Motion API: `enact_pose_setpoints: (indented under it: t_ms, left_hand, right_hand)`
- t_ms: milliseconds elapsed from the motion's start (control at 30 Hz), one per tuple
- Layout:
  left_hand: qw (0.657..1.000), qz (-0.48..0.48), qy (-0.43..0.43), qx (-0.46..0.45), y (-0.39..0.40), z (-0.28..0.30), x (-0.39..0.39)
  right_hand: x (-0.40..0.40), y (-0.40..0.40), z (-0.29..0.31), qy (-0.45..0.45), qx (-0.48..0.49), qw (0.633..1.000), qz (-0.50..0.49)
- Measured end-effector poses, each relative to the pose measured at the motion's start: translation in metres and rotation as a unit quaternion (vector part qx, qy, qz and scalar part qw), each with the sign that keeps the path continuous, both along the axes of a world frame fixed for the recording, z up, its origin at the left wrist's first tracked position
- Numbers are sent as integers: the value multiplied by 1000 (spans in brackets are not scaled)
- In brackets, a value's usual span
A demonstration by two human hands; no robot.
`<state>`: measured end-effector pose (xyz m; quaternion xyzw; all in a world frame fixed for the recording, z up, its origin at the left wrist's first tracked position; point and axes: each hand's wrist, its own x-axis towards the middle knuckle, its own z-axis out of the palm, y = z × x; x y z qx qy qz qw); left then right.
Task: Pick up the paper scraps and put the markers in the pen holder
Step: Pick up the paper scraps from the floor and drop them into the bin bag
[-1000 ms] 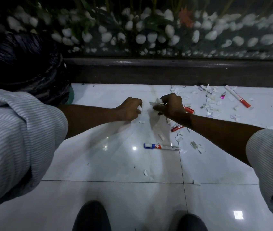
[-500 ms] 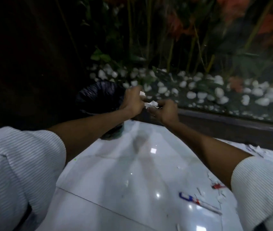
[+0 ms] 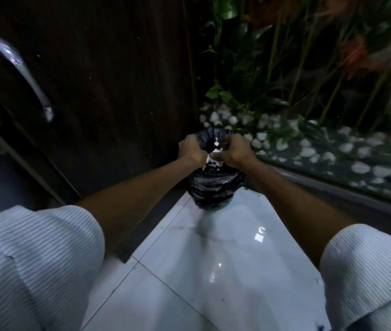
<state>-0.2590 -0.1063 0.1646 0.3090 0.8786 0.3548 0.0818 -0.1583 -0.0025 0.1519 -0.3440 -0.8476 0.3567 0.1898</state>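
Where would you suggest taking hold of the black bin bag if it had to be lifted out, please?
Probably at the loose plastic at its rim, from above. The black bin bag stands upright with its mouth open upward, and its crinkled film bunches easily. The left hand and right hand holding paper scraps hover over the mouth.

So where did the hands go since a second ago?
Both hands, left hand and right hand, lifted off the floor and swung left to the black bin bag, the view turning with them. They stayed closed on the white paper scraps.
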Motion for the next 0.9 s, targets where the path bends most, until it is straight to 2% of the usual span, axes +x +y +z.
enact_pose_setpoints:
  t_ms: [133,200,267,333,433,533,567,633,667,767,900]
  left_hand:
    - [999,-13,-37,-5,-2,-5,-11]
    - [999,-18,-36,-10,0,-7,-11]
    - [999,-24,-22,-13,4,-9,-8]
    - [999,-33,-32,-19,9,-10,-2]
    - [996,-24,-90,-8,18,-8,9]
    - [997,-37,-68,-5,28,-10,43]
    - [988,-114,-98,-40,46,-26,112]
    - [980,-160,-104,-62,51,-27,141]
    - [969,-196,-126,-82,61,-28,187]
    - [968,-200,-117,-94,66,-16,187]
    - [972,-201,-45,-118,67,-11,183]
  right_hand:
    - [13,-1,-5,-14,61,998,22]
    - [24,-4,-8,-21,77,995,63]
    - [42,-11,-6,-73,96,981,150]
    - [55,-17,-3,-160,164,949,216]
    - [66,-23,0,-181,279,916,223]
    - [98,-18,4,-181,318,907,208]
    - [171,-12,-11,-218,307,910,177]
    - [204,-4,-17,-189,321,912,172]
    - [253,-2,-18,-216,328,907,153]
    - [265,3,-14,-179,351,900,185]
    - [271,-3,-13,-137,389,883,224]
